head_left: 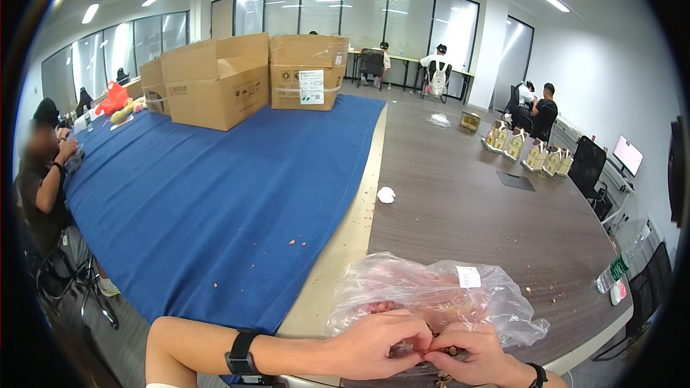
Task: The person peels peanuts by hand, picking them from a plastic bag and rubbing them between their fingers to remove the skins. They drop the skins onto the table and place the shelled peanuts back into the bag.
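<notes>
My left hand [384, 345] and my right hand [471, 356] meet at the near edge of the table, fingertips pinched together. Between them is something small and reddish-brown, mostly hidden by the fingers. Just beyond both hands lies a clear plastic bag [424, 280] with a white price label [468, 276]. Inside it, small reddish nut-like pieces [381, 307] show by my left hand. A few brown scraps [442, 381] are below the fingertips.
A blue cloth [237, 208] covers the left table, with cardboard boxes [215, 86] at its far end. Reddish crumbs, a crumpled white tissue [387, 195], several small model houses [535, 154] and a water bottle [624, 260] are about. A person [44, 179] sits at left.
</notes>
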The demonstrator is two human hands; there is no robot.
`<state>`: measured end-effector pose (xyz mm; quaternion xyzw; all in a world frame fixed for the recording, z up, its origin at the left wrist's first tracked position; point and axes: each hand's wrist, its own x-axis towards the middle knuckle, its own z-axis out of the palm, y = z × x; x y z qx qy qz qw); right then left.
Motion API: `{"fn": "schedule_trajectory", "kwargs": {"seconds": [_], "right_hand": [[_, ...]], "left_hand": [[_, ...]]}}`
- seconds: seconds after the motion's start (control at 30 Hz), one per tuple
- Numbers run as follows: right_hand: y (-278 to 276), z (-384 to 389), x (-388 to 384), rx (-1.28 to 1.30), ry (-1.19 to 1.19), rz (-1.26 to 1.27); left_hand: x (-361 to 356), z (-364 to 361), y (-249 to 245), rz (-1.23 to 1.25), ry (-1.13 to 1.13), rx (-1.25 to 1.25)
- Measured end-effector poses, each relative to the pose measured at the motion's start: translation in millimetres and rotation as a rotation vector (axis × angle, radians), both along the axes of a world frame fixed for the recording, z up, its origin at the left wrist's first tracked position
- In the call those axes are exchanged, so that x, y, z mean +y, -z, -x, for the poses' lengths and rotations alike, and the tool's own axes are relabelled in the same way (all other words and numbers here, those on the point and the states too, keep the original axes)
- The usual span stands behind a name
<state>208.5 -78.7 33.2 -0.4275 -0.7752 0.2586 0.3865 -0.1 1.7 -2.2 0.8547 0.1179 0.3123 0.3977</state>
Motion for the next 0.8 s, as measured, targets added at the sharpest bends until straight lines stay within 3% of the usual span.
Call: {"fn": "schedule_trajectory", "kwargs": {"seconds": [0.8], "right_hand": [[-0.8,-0.8,-0.7,0.018,0.009,0.03]], "left_hand": [[0.5,-1.1,2.4,-0.008,-0.011,-0.013]]}}
